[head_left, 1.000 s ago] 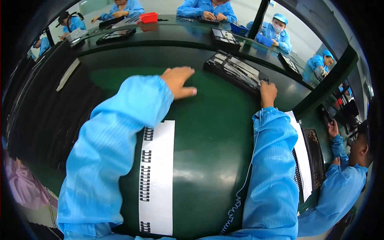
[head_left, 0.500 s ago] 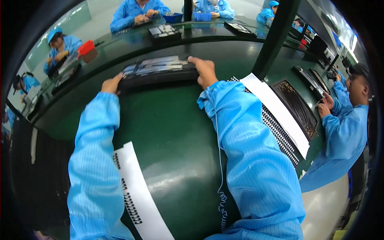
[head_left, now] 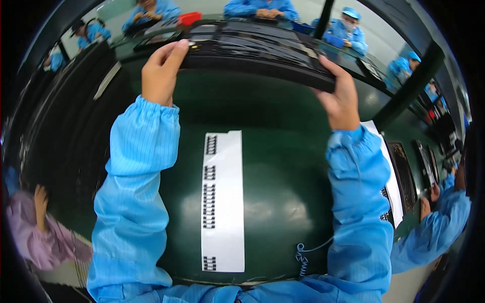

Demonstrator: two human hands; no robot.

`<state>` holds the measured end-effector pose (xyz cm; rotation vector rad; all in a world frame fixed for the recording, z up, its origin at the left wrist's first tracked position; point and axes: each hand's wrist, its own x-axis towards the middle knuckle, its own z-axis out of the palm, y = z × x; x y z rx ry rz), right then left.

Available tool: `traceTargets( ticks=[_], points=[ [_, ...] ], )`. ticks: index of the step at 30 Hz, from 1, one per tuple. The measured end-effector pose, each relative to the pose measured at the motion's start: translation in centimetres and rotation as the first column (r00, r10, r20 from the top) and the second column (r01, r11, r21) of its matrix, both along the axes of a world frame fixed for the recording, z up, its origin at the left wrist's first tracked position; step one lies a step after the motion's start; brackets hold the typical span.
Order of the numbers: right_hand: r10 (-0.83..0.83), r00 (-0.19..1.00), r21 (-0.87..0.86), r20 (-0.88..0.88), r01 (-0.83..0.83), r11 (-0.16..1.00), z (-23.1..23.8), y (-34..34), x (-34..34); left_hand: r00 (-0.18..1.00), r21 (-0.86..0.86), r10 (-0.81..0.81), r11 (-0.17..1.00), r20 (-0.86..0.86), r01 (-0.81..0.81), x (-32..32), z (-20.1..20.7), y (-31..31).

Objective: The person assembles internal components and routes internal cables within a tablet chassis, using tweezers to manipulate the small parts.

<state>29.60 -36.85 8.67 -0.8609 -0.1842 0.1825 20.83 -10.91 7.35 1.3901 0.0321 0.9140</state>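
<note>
Between both my hands is a shallow black tray (head_left: 257, 63), raised over the far part of the green table and tipped down a little toward its right end. Flat dark glossy pieces and some pale strips lie in it. My left hand (head_left: 161, 70) grips the left end, thumb on the upper rim. The right end is in my right hand (head_left: 341, 93), with the thumb on top and the other fingers partly hidden below. On the table between my forearms lies a white paper strip (head_left: 230, 202) with rows of small black parts along its left side.
A coiled white cord (head_left: 303, 260) lies near my right forearm. Another white sheet (head_left: 396, 187) and a dark tray (head_left: 403, 171) are at the right, near a co-worker's blue sleeve (head_left: 429, 227). Stacked black trays (head_left: 55, 151) fill the left. A dark post (head_left: 411, 86) stands at far right.
The view has swung left, bringing the paper strip to the middle and a pink sleeve in at left. The black tray looks nearer and higher, still between both hands.
</note>
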Motion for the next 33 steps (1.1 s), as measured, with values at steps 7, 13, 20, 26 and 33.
traceTargets(
  ticks=[7, 13, 20, 26, 33],
  points=[
    [-0.138, 0.990, -0.169, 0.006, 0.137, 0.976, -3.2, -7.4, -6.7, 0.985, 0.780, -0.078, 0.602, -0.152, 0.168, -10.7, -6.7, -1.3],
    [-0.268, 0.956, -0.244, -0.120, 0.233, 0.941, -6.4, -12.0, -13.7, 0.887, 0.864, -0.144, 0.202, -0.440, 0.461, -14.8, -8.0, -2.9],
    [-0.244, 0.924, -0.289, -0.294, 0.157, 0.944, -8.5, -10.6, -14.4, 0.898, 0.859, -0.190, 0.269, -0.397, 0.436, -14.8, -8.7, -2.0],
    [-0.258, 0.940, -0.900, 0.222, 0.299, 0.318, -7.2, -9.6, -14.0, 0.916, 0.857, -0.194, 0.329, -0.351, 0.397, -14.4, -8.3, -2.3],
    [0.263, 0.773, -0.815, 0.577, 0.527, 0.241, -2.5, -2.7, -13.8, 0.919, 0.868, -0.174, 0.304, -0.355, 0.393, -10.9, -7.4, -1.8]
  ],
)
